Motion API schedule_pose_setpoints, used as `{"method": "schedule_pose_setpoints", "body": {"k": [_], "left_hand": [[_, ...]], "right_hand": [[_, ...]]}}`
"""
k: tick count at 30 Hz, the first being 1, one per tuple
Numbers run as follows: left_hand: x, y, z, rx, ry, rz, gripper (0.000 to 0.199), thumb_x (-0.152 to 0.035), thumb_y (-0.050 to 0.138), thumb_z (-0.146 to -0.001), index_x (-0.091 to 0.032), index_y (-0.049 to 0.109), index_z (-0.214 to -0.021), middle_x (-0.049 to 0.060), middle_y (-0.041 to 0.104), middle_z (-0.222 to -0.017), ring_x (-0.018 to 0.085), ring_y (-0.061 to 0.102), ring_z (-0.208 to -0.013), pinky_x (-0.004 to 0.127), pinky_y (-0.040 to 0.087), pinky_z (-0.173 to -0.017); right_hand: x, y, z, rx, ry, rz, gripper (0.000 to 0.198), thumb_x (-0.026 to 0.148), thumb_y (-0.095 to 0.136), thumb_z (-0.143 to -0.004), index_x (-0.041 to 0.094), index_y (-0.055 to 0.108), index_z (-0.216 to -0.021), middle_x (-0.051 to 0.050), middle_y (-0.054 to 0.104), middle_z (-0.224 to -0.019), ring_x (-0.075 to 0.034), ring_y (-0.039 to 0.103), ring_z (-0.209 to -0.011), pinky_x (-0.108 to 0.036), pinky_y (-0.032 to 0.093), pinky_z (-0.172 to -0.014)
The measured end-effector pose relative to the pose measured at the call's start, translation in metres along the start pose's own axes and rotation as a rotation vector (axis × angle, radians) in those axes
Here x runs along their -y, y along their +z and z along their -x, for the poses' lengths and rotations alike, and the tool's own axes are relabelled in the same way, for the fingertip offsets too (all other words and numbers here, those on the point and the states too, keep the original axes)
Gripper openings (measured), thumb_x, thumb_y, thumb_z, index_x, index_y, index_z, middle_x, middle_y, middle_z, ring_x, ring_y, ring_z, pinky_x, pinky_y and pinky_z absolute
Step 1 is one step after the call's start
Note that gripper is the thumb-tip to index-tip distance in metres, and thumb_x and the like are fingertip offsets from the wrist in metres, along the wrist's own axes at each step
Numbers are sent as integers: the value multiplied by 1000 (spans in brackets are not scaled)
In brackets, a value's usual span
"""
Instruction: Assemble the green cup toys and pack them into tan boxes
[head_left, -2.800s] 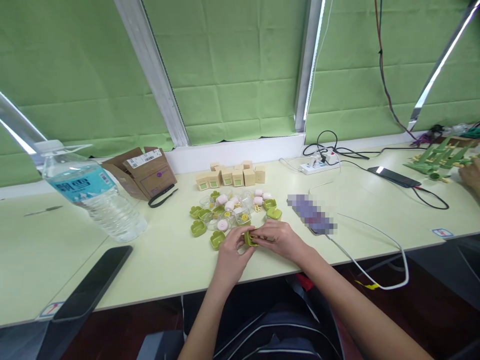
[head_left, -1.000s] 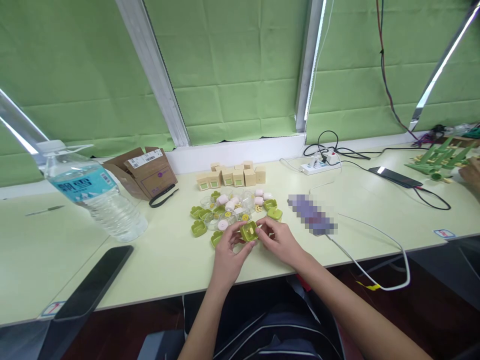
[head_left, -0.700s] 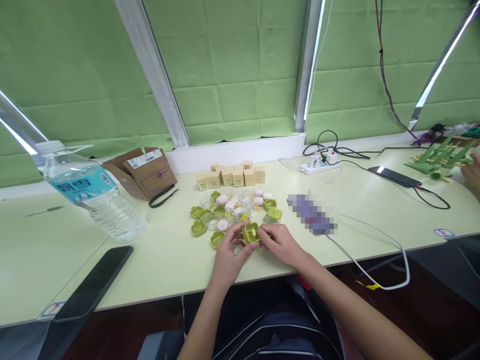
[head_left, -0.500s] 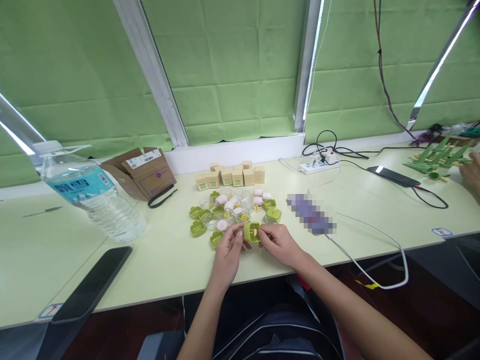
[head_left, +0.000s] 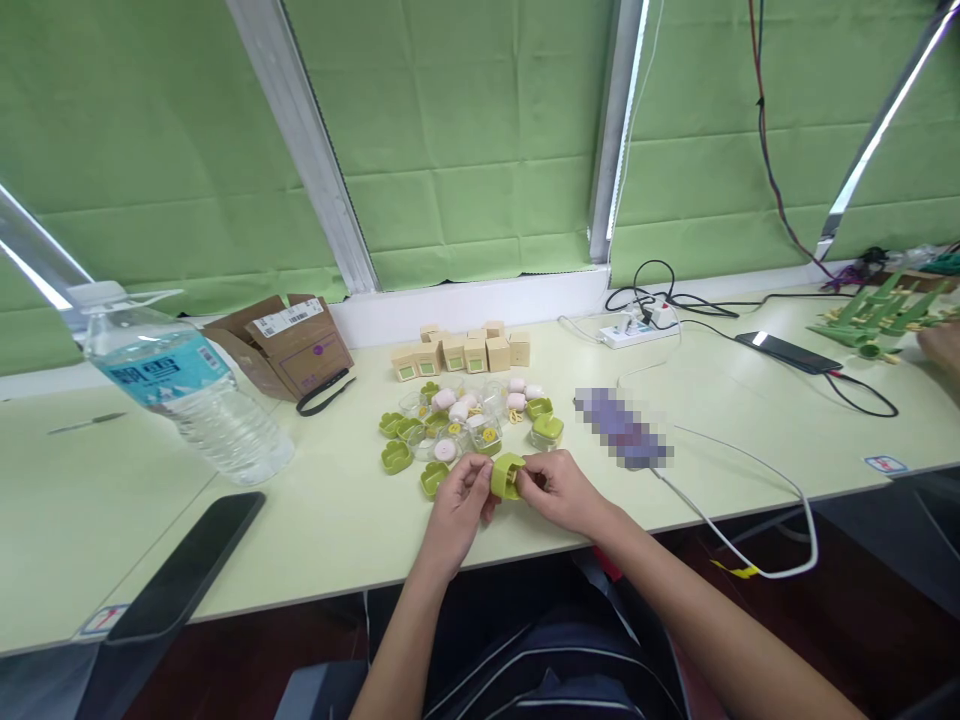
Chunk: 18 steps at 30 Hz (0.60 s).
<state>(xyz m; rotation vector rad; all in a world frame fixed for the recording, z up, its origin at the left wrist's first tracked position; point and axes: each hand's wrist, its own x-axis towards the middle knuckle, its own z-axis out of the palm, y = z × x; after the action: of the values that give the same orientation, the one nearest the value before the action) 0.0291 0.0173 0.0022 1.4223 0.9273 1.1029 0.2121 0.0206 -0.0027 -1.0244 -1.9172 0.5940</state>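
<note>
Green cup (head_left: 501, 476) turned; cartons (head_left: 476, 356) behind.

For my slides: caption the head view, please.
Left hand holding a green cup, right hand at its opening, small cardboard boxes standing behind.

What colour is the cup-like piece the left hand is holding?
Plain yellowish green, best seen in the head view.

dark characters (head_left: 156, 373) on the blue label (head_left: 196, 362) of the bottle (head_left: 217, 430), the second 雪, carton (head_left: 311, 355) print illegibly small
</note>
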Motion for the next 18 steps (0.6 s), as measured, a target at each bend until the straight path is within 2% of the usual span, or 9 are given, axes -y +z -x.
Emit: {"method": "schedule_pose_setpoints", "body": {"k": [7,18], "left_hand": [[-4,1,3,51,2,-18,38,-56,57,-94,-19,53,-88,-5,50,-66,9,46,-57,22,40,-56],[2,0,4,-2,72,-159,32,-51,43,-101,-23,43,-86,-5,52,-60,13,50,-56,26,41,-57]], "right_hand": [[1,-2,2,36,9,-69,33,23,50,-88,19,40,-56,5,37,-50,-7,31,-48,-24,23,-50],[6,-1,2,42,42,-154,32,23,51,-83,19,37,-53,6,32,-50,-7,27,-48,-23,21,-48]]}}
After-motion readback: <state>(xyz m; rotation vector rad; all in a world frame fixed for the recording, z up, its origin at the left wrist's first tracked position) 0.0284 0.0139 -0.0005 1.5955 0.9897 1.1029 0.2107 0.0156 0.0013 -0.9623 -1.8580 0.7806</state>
